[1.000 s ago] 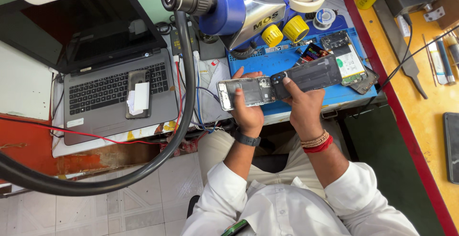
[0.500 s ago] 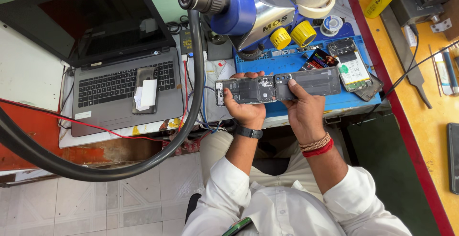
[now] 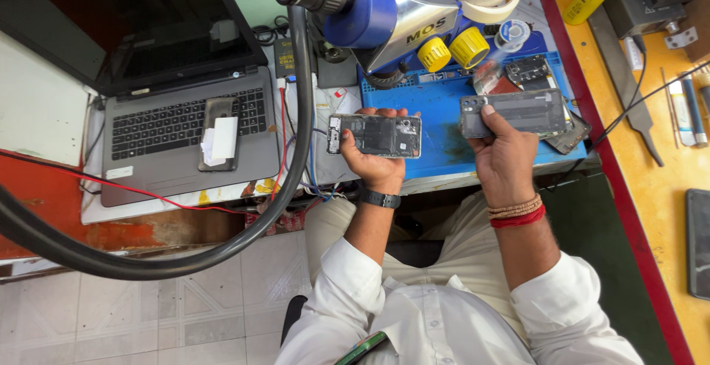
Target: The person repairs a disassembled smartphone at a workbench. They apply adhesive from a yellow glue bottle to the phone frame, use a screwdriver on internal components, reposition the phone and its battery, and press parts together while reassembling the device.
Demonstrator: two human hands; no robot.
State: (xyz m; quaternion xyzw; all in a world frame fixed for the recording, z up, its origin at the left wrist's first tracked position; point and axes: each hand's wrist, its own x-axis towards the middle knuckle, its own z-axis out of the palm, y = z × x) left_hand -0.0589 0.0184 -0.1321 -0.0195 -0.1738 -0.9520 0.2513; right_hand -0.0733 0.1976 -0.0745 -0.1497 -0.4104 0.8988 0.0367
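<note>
Both forearms reach forward from rolled white sleeves. The left hand (image 3: 373,159), a dark watch on its wrist, is cupped palm-up with fingers curled in a grip. The right hand (image 3: 503,150), wrist banded with bracelets, is closed likewise, thumb on top.

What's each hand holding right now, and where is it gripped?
Left hand grips the opened phone body from beneath, along its edges. Right hand holds the grey back cover near its camera end.

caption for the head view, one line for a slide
Left hand holds an opened phone, right hand its back cover, above a blue mat.
</note>
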